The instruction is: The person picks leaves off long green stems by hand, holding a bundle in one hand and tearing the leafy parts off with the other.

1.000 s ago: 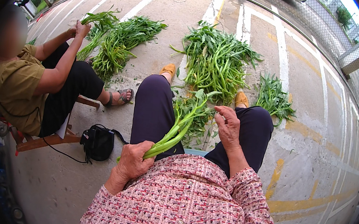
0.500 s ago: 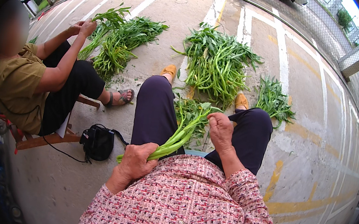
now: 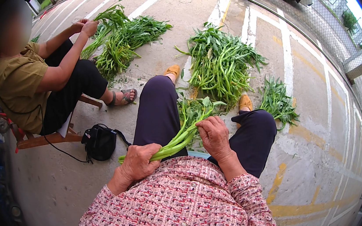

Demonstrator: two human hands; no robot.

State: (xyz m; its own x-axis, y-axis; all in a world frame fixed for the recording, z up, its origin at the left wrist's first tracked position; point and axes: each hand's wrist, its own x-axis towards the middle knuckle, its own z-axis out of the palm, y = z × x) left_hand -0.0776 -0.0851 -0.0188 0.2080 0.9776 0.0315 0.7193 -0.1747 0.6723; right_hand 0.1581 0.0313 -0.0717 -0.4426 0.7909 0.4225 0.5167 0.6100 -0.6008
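My left hand is wrapped round the lower stems of a bunch of water spinach, which slants up and to the right above my lap. The fingers of my right hand are closed at the bunch's upper part, just below its leaves; the exact stem they pinch is hidden. Between my feet lies a large heap of water spinach. A smaller leafy pile is on the ground between my knees, partly behind the bunch. Another small pile lies right of my right foot.
On the left a seated person holds greens over another heap. A black bag with a strap stands on the ground beside that person's wooden stool. A mesh fence runs along the far side.
My right hand has moved left and slightly down, from beside the leaves onto the bunch's upper stems. My left hand keeps its hold in the same place.
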